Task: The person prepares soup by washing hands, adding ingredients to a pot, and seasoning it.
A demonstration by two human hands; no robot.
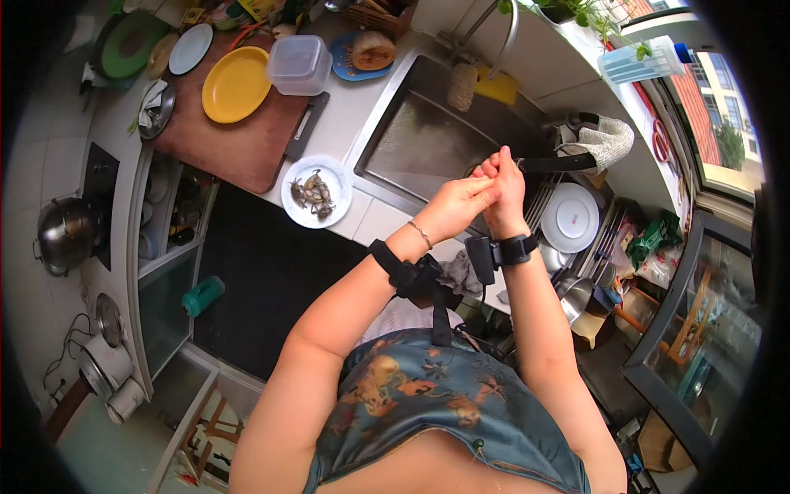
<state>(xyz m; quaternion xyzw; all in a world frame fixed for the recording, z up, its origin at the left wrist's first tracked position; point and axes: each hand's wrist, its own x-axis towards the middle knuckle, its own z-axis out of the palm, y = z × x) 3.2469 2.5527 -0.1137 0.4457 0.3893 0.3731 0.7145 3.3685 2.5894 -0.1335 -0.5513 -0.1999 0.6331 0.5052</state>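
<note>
My left hand (458, 207) and my right hand (507, 194) meet over the near right part of the stainless steel sink (407, 133). The left fingers and thumb wrap the side of the right hand near its palm. Some right fingers curl inward, and no object shows in either hand. Both wrists carry black strapped devices. To the left of the sink, a white plate (293, 209) bears several small crabs (313, 194). A curved metal faucet (514, 28) rises behind the basin, near a loofah (461, 87) and a yellow sponge (497, 88).
A brown cutting board (185, 136) carries a yellow plate (236, 86). Beside them are a clear plastic container (299, 65) and a cut pumpkin (373, 50) on a blue plate (342, 58). Right of my hands, a dish rack (608, 231) holds a white plate (569, 217). A cabinet door (685, 333) stands out at right.
</note>
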